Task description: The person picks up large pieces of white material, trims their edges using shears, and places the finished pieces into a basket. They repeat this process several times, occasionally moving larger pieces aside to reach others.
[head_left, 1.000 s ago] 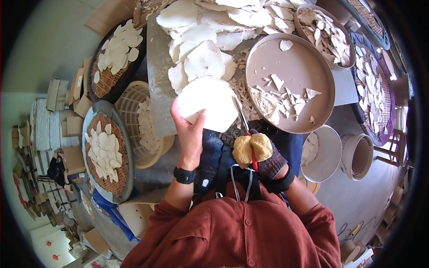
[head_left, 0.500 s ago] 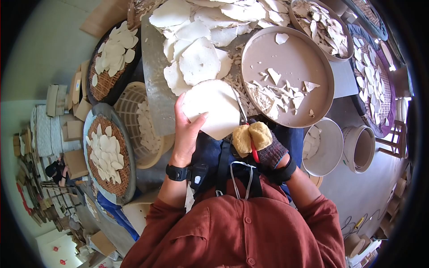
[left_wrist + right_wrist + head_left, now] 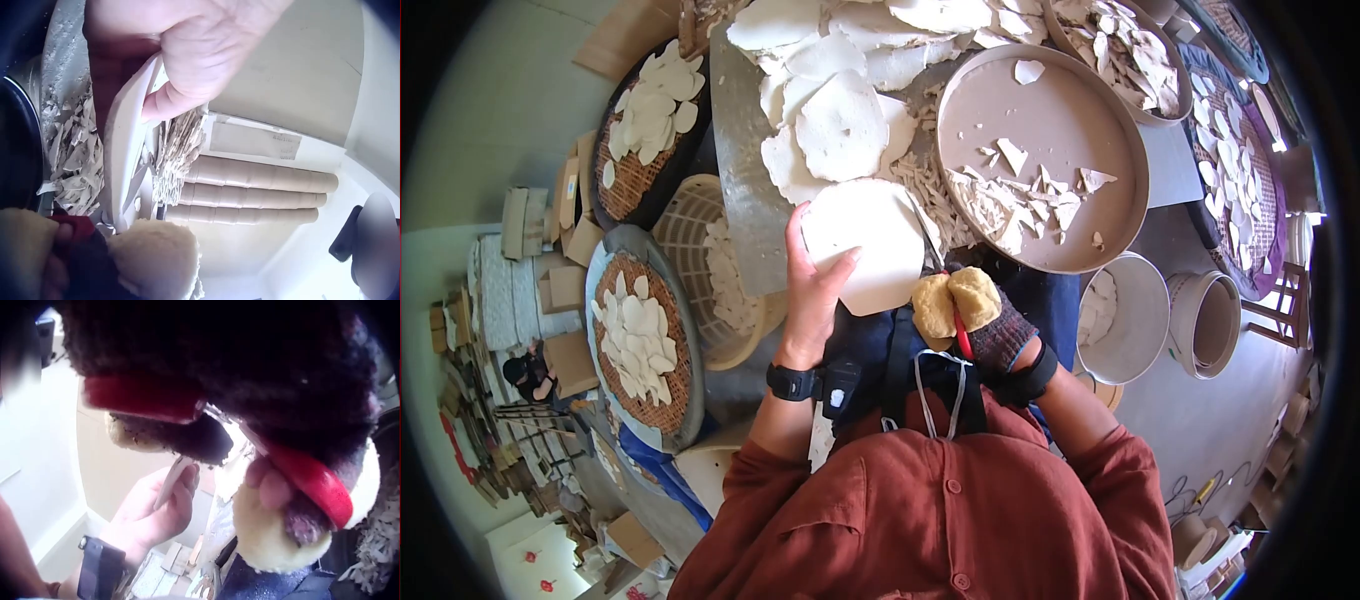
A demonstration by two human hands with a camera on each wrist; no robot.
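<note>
In the head view, my bare left hand [image 3: 812, 295] pinches a flat, pale, roundish sheet [image 3: 865, 240], thumb on top. My gloved right hand [image 3: 1000, 335] grips red-handled scissors [image 3: 964, 338], with thick yellow padding [image 3: 970, 297] around the handles. The blades lie along the sheet's right edge; their exact opening cannot be told. The left wrist view shows the sheet [image 3: 122, 137] edge-on in the left hand [image 3: 181, 56], above the padding [image 3: 156, 256]. Seen from the right wrist, the glove [image 3: 219, 362] curls round the red handles [image 3: 312, 481].
More pale sheets [image 3: 842, 125] are piled on the metal tabletop [image 3: 740, 150]. A round tray [image 3: 1040, 110] with fragments stands to the right. Baskets of pieces [image 3: 637, 340] lie at the left, beside a slatted basket [image 3: 690, 230]. At the lower right stand a white bucket [image 3: 1135, 345] and another container [image 3: 1208, 340].
The sheet has turned in my left hand; its pointed lower corner now appears blunter. My right hand and scissors have shifted slightly left. The table appears higher in the head view.
</note>
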